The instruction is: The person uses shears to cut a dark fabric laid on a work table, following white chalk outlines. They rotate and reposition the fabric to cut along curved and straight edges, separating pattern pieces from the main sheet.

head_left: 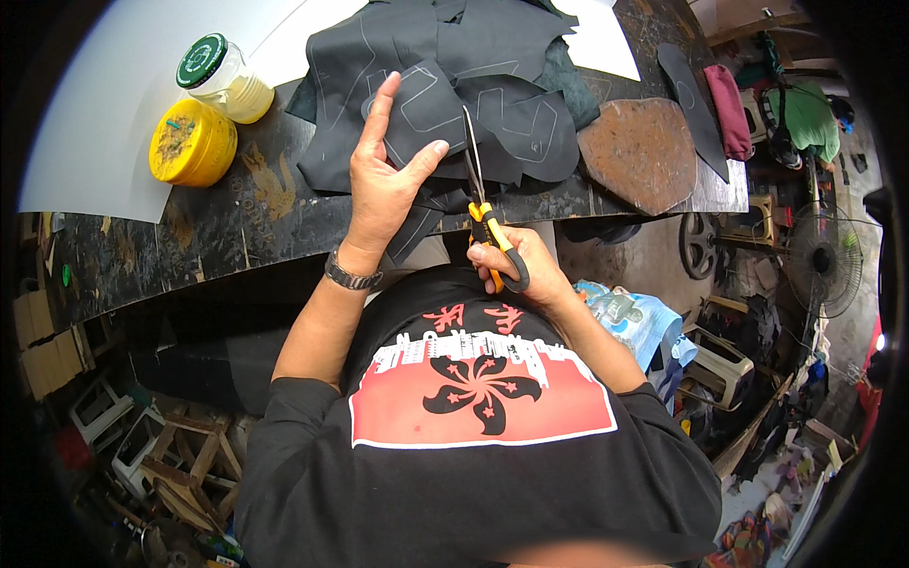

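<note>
My right hand (532,263) grips a pair of scissors (488,225) by its yellow and black handles. The nearly closed blades point away from me, over the black sheets. My left hand (383,185) is raised at the near edge of the pile, its index finger stretched out and its thumb spread; the other fingers are mostly hidden. Just beyond it lies a cut black piece (417,109) with a pale drawn outline. Another marked black piece (519,121) sits right of the blades. Beneath them is a larger black leather-like sheet (336,57), also with drawn lines.
On the dark, worn table (213,232), a yellow tub (192,144) and a green-lidded jar (241,93) stand at the left. A brown board (639,156) lies right of the pile, beside a long black piece (691,109). A fan (826,260) stands farther right; stools (194,464) are lower left.
</note>
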Demonstrator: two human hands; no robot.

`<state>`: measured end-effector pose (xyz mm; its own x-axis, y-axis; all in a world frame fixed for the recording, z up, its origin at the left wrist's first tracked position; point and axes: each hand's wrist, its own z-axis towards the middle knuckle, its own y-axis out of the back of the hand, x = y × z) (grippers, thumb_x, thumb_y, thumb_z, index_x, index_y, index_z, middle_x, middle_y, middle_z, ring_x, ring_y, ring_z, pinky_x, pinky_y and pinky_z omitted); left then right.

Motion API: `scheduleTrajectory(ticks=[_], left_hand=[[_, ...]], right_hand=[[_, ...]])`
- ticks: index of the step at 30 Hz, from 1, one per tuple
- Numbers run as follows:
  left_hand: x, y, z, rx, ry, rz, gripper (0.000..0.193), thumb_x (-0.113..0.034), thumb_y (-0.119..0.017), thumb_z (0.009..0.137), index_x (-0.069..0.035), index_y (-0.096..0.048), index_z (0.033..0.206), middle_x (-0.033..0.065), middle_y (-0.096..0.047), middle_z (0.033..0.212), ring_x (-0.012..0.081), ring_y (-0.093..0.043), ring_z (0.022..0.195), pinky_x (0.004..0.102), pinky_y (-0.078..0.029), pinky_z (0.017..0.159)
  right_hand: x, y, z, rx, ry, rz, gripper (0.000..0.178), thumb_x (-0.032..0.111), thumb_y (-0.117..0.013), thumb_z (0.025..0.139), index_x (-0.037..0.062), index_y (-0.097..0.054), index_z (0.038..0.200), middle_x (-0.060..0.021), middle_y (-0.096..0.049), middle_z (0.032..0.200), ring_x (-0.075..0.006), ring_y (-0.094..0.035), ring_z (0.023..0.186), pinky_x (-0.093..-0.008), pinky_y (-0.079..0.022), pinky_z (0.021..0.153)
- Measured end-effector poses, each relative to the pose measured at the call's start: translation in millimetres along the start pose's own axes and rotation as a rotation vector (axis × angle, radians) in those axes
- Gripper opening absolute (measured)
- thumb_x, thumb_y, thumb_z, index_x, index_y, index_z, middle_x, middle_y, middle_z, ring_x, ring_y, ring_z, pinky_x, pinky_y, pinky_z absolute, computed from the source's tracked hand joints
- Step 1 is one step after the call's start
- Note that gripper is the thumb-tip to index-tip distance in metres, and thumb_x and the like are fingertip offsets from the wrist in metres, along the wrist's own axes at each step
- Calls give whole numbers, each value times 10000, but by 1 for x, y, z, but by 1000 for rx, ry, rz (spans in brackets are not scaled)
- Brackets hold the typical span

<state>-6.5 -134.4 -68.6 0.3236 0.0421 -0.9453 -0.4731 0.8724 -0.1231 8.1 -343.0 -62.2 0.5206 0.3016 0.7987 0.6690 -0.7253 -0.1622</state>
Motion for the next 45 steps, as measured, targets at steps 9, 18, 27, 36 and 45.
scheduleTrajectory(ticks=[9,18,27,36,45], left_hand=[[-4,-3,0,3,5,-42,676,23,-739,781,-1,-456,1394,106,-526,1359,138,-521,1188,271,-427,1013],[-1,0,0,40,173,-138,482,30,-732,800,9,-600,1263,86,-634,1223,114,-591,1065,244,-468,944],[-13,-2,-3,56,146,-124,490,46,-722,802,8,-593,1273,76,-635,1186,106,-595,1025,236,-484,916],[-17,-13,-7,-27,188,-115,498,15,-763,781,16,-604,1253,84,-652,1161,110,-607,1014,239,-494,905],[-14,-16,-9,-53,161,-130,510,16,-755,789,10,-592,1272,91,-647,1180,107,-605,1019,240,-493,910]], right_hand=[[-2,0,1,-7,-1,-12,365,352,-759,826,23,-601,836,-24,-566,650,-87,-543,492,-215,-424,454],[-4,2,0,36,3,48,369,362,-745,832,27,-603,892,-24,-586,700,-94,-569,544,-219,-445,510],[0,7,-4,39,13,13,365,356,-744,834,28,-600,904,-19,-586,725,-90,-575,574,-226,-456,540],[7,6,-6,16,13,-96,317,303,-725,845,24,-596,924,-21,-572,744,-83,-560,619,-221,-474,569],[2,2,-7,-23,57,-7,341,333,-743,839,27,-602,892,5,-545,672,-66,-525,542,-209,-442,501]])
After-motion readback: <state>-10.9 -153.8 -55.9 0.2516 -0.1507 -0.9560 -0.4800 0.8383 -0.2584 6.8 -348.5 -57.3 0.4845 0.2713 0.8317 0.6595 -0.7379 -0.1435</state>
